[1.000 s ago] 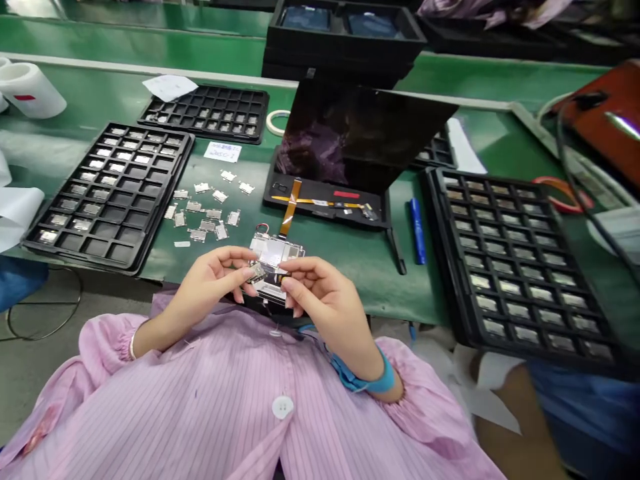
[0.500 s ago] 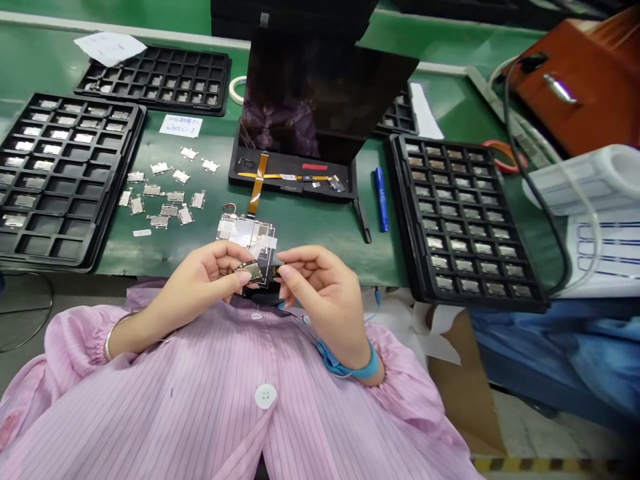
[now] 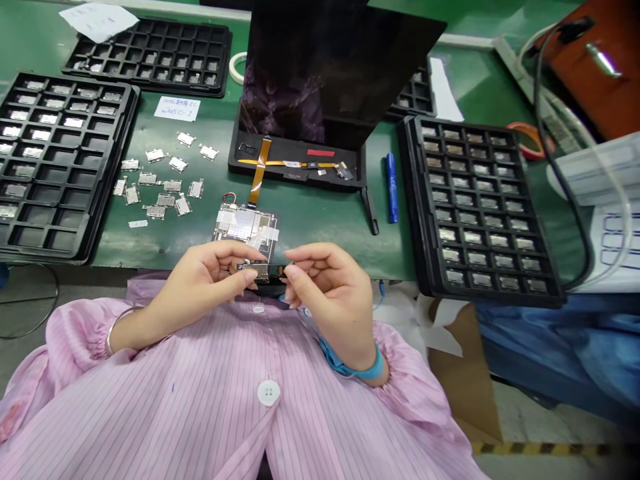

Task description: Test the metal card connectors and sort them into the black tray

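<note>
At the near edge of the green table [image 3: 320, 240], a circuit board [image 3: 240, 225] lies partly behind the hands. Over its near end, the left hand [image 3: 215, 272] pinches a small metal-cased module [image 3: 256, 269] between its fingers; just right of that, the fingers of the right hand [image 3: 333, 287] pinch a small dark piece [image 3: 281, 271]. Whether the two pieces touch, I cannot tell. Beyond the board, a black case [image 3: 320, 182] contains a yellow flex cable [image 3: 275, 163] and a red strip [image 3: 321, 153]; a glossy panel [image 3: 325, 73] leans up from it. Left of the board lie loose metal parts [image 3: 173, 185], then a compartment tray [image 3: 79, 175] partly filled with similar ones. Right of the board, past a blue marker [image 3: 392, 188], another compartment tray [image 3: 419, 207] holds a metal part in every cell I can make out.
</note>
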### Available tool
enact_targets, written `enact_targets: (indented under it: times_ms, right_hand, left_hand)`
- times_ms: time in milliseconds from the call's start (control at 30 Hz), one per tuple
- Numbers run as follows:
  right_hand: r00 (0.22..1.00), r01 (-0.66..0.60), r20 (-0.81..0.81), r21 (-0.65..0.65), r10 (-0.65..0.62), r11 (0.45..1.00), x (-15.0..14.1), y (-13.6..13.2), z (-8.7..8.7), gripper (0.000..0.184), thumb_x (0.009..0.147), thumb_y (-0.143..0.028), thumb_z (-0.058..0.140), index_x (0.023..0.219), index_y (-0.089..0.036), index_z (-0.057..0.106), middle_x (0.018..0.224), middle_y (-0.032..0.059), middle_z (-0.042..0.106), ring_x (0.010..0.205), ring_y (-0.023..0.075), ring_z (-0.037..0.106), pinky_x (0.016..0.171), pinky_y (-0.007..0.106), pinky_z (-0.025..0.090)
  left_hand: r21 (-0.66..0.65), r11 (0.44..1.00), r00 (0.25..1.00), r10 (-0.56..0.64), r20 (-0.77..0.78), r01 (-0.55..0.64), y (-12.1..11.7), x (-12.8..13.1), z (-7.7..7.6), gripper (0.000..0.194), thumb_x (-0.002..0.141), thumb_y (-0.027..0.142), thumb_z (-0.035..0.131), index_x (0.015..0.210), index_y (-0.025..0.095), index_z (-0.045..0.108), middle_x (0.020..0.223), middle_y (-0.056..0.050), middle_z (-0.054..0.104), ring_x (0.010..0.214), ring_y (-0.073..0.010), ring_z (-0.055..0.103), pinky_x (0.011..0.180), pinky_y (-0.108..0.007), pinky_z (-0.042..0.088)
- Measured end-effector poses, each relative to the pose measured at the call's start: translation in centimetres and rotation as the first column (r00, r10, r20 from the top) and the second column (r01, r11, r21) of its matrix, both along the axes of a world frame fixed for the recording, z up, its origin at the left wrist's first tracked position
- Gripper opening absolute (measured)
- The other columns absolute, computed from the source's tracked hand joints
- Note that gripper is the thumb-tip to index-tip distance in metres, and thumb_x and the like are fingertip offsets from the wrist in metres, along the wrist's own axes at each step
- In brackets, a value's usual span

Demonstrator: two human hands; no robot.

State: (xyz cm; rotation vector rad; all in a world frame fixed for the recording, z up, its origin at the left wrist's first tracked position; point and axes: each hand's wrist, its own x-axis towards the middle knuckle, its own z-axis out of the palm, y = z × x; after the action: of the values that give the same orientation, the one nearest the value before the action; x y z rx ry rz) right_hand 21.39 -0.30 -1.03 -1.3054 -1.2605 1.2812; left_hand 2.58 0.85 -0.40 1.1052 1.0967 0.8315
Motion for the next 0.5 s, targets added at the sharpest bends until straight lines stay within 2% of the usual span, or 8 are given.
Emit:
enact_targets:
  times_ms: [233,333,433,500]
  right_hand:
    - [0.999,-0.039,-0.008,-0.016,0.038,0.999,0.19,0.01,-0.05,0.010,0.085,-0.028,0.065,0.093,-0.023,0.063,0.071,-0.0018,0.065,0.051,0.0105,0.059,0.043,0.023,0.051]
    - [1.000,-0.002,-0.007,0.000,0.002,1.000,0.27,-0.08,0.00,0.009,0.085,-0.028,0.065,0.093,-0.023,0.063,0.073,-0.0014,0.065,0.051,0.0106,0.059,0.043,0.024,0.051]
    - [0.999,0.039,0.011,0.014,-0.039,0.999,0.25,-0.24,0.11,0.010,0.086,-0.030,0.064,0.093,-0.023,0.063,0.074,-0.0008,0.066,0.050,0.0110,0.059,0.043,0.025,0.052]
    - [0.999,0.046,0.011,0.014,-0.046,0.999,0.17,-0.31,0.17,0.009,0.086,-0.029,0.064,0.093,-0.024,0.063,0.074,-0.0008,0.066,0.050,0.0111,0.059,0.043,0.026,0.052]
  left_hand:
    - [0.022,1.000,1.000,0.008,0.012,-0.008,-0.07,0.02,-0.16,0.016,0.082,0.021,0.071,0.098,0.019,0.070,0.083,-0.002,0.071,0.059,-0.0094,0.063,0.054,-0.019,0.053]
    - [-0.011,1.000,0.998,0.015,0.064,-0.014,-0.05,-0.03,-0.35,0.013,0.083,0.023,0.071,0.090,0.018,0.061,0.079,-0.001,0.070,0.061,-0.0102,0.065,0.053,-0.018,0.052]
    - [-0.045,0.999,0.993,-0.007,0.115,0.012,-0.07,-0.16,-0.70,0.018,0.091,0.030,0.063,0.088,0.021,0.048,0.071,0.001,0.069,0.060,-0.0114,0.066,0.047,-0.017,0.048]
    - [-0.058,0.998,0.992,-0.027,0.127,0.035,-0.09,-0.27,-0.92,0.018,0.092,0.033,0.062,0.092,0.021,0.048,0.069,0.000,0.070,0.058,-0.0129,0.067,0.043,-0.016,0.046]
